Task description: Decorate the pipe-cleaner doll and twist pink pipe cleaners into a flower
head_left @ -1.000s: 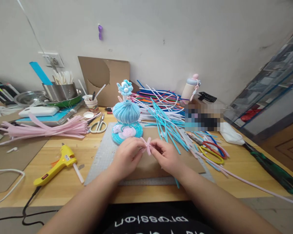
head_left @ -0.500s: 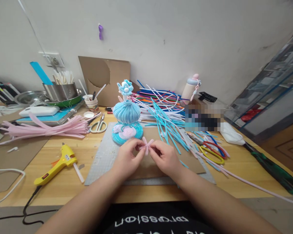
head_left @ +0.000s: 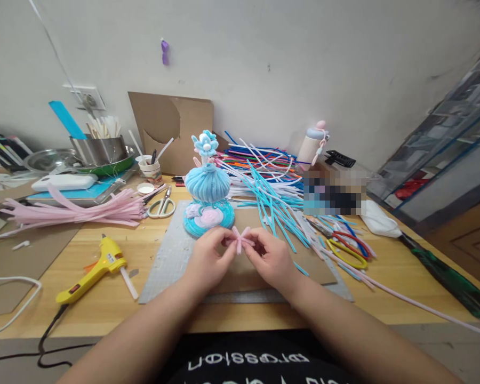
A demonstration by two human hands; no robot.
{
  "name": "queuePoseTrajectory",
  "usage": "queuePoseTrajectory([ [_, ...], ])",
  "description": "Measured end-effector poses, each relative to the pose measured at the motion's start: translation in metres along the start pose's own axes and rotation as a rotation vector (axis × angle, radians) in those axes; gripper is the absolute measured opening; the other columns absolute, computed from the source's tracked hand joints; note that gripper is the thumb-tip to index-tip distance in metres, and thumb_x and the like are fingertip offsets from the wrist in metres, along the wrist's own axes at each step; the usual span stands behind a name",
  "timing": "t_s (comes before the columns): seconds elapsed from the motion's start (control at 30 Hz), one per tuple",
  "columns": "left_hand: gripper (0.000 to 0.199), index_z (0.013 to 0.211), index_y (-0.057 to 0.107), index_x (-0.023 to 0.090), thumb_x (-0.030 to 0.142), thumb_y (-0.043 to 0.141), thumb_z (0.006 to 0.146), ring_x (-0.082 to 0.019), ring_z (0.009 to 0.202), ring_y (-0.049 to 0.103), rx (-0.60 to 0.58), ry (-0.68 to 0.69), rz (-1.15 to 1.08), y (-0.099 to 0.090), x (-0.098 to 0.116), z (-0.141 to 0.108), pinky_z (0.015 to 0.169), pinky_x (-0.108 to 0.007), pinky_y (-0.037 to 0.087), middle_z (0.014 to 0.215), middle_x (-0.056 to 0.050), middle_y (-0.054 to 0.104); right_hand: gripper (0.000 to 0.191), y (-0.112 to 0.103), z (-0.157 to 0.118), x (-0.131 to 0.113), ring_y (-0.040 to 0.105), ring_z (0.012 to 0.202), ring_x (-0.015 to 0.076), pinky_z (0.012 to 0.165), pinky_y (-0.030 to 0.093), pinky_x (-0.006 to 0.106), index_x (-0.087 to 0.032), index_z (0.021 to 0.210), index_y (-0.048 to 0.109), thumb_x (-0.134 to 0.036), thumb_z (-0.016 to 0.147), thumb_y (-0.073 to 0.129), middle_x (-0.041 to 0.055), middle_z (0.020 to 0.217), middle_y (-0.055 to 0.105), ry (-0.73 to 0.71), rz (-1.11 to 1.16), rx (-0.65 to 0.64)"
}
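Note:
Between my hands is a small pink pipe-cleaner flower [head_left: 239, 244] with several looped petals. My left hand [head_left: 214, 256] pinches its left petals between thumb and fingertips. On the opposite side, my right hand [head_left: 269, 257] has the right petals in a pinch. Both hands are just above a brown cardboard sheet [head_left: 240, 277] on a grey cutting mat [head_left: 160, 266]. Right behind them stands a blue pipe-cleaner figure [head_left: 207, 184] with a pleated skirt shape and a blue flower on top, on a round blue and pink base [head_left: 192, 229].
A yellow glue gun [head_left: 100, 269] and scissors [head_left: 162, 207] lie to the left, near a bundle of pink pipe cleaners [head_left: 76, 209]. Blue pipe cleaners [head_left: 274, 205] spread behind my right hand. Further right are yellow-handled pliers [head_left: 346, 253] and a bottle [head_left: 312, 146].
The pink flower has tilted and shifted slightly, its petals now spreading lower between my fingertips. My hands stay in nearly the same place.

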State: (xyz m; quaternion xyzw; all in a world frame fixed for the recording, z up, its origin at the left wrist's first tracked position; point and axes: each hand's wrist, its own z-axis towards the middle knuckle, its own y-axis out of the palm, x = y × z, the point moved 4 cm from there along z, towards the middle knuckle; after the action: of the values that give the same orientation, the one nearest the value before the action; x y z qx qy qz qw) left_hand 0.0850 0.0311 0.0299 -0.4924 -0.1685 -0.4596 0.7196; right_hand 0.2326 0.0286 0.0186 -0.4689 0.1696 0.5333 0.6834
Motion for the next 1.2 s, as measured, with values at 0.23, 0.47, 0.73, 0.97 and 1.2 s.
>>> queuePoseTrajectory([
  [0.23, 0.008, 0.078, 0.062, 0.019, 0.022, 0.056, 0.081, -0.011, 0.065, 0.053, 0.006, -0.028, -0.025, 0.003, -0.002, 0.000, 0.062, -0.023, 0.042, 0.074, 0.001, 0.063, 0.010, 0.004, 0.000, 0.006, 0.057, 0.068, 0.0125, 0.063, 0.045, 0.023, -0.020, 0.090, 0.059, -0.026, 0.088, 0.051, 0.0020, 0.080, 0.062, 0.054, 0.112, 0.007],
  [0.47, 0.015, 0.080, 0.064, 0.017, 0.030, 0.059, 0.079, -0.011, 0.062, 0.055, 0.000, -0.195, -0.254, 0.009, -0.012, -0.002, 0.057, -0.023, 0.043, 0.076, -0.002, 0.066, 0.013, 0.009, -0.004, 0.013, 0.052, 0.060, 0.0102, 0.054, 0.042, 0.021, -0.018, 0.084, 0.060, -0.029, 0.086, 0.054, 0.0008, 0.072, 0.058, 0.141, 0.254, 0.067],
  [0.73, 0.016, 0.080, 0.063, 0.016, 0.031, 0.061, 0.079, -0.011, 0.061, 0.054, -0.021, -0.205, -0.375, 0.009, -0.012, -0.003, 0.057, -0.022, 0.042, 0.075, -0.002, 0.065, 0.013, 0.007, -0.004, 0.009, 0.042, 0.049, 0.0067, 0.044, 0.033, 0.019, -0.017, 0.084, 0.060, -0.029, 0.086, 0.055, -0.0017, 0.066, 0.053, 0.140, 0.307, 0.066],
  [0.97, 0.009, 0.080, 0.064, 0.017, 0.025, 0.061, 0.080, -0.011, 0.065, 0.055, -0.071, -0.081, -0.308, 0.001, -0.006, 0.002, 0.059, -0.022, 0.041, 0.075, -0.001, 0.065, 0.010, 0.004, -0.004, 0.006, 0.043, 0.050, 0.0068, 0.046, 0.035, 0.019, -0.018, 0.084, 0.060, -0.026, 0.086, 0.055, -0.0017, 0.067, 0.054, 0.081, 0.301, 0.026],
  [1.2, 0.010, 0.079, 0.064, 0.018, 0.026, 0.059, 0.081, -0.011, 0.064, 0.054, -0.112, -0.036, -0.258, -0.002, -0.003, 0.003, 0.058, -0.023, 0.042, 0.074, -0.002, 0.065, 0.010, 0.001, -0.003, 0.004, 0.049, 0.057, 0.0093, 0.051, 0.041, 0.020, -0.018, 0.084, 0.061, -0.026, 0.085, 0.055, -0.0003, 0.069, 0.057, 0.034, 0.268, 0.018],
])
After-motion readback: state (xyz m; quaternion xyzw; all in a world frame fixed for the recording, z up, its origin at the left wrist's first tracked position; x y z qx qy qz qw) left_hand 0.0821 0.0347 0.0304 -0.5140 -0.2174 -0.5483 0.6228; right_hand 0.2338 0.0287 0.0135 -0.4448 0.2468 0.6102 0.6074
